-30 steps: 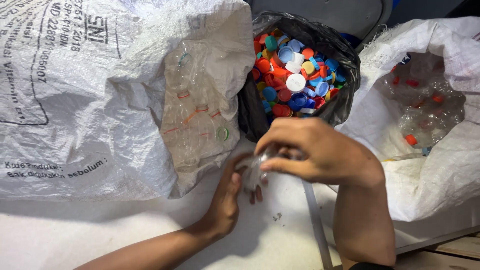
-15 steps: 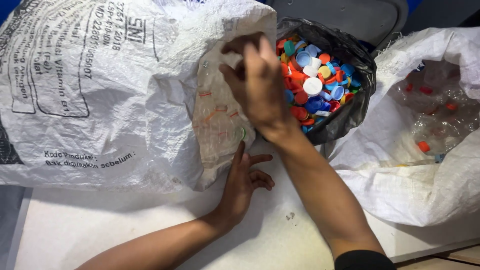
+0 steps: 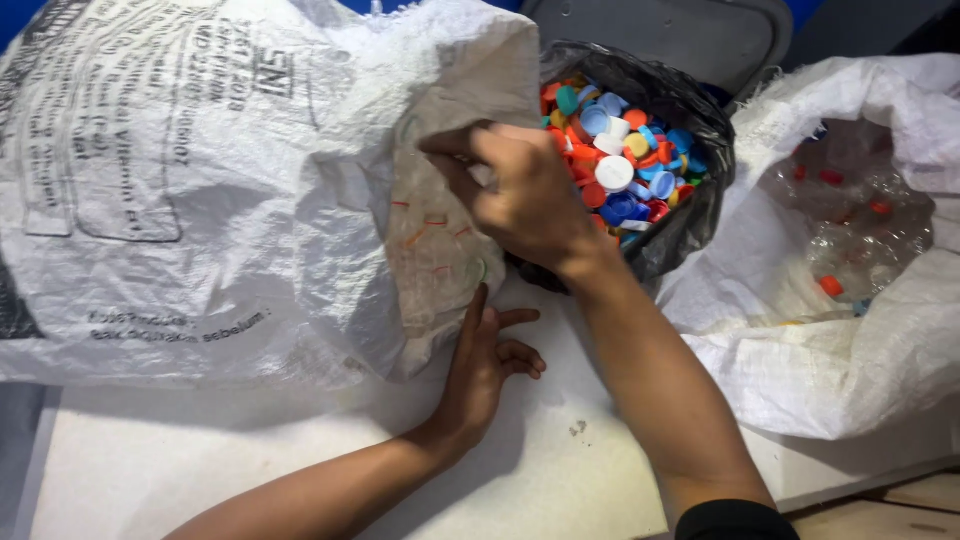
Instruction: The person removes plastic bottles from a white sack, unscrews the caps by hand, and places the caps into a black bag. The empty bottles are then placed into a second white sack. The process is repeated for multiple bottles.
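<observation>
The large white sack (image 3: 200, 190) runs off the left edge; right hand's (image 3: 525, 195) fingertips are hidden.

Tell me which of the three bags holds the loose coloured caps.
The black bag in the middle, brimful of caps. The printed white sack and the white sack on the right hold clear bottles.

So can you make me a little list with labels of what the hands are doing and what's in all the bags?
left hand: resting on the white table, fingertips at the mouth of the big sack
right hand: fingers curled, reaching into the opening of the big sack; nothing seen held in it
big white woven sack: lying on its side, clear plastic bottles showing at its mouth
black bag: open, full of bottle caps, mostly red, blue and white
right white sack: open, holds clear crushed bottles, some with red caps
</observation>
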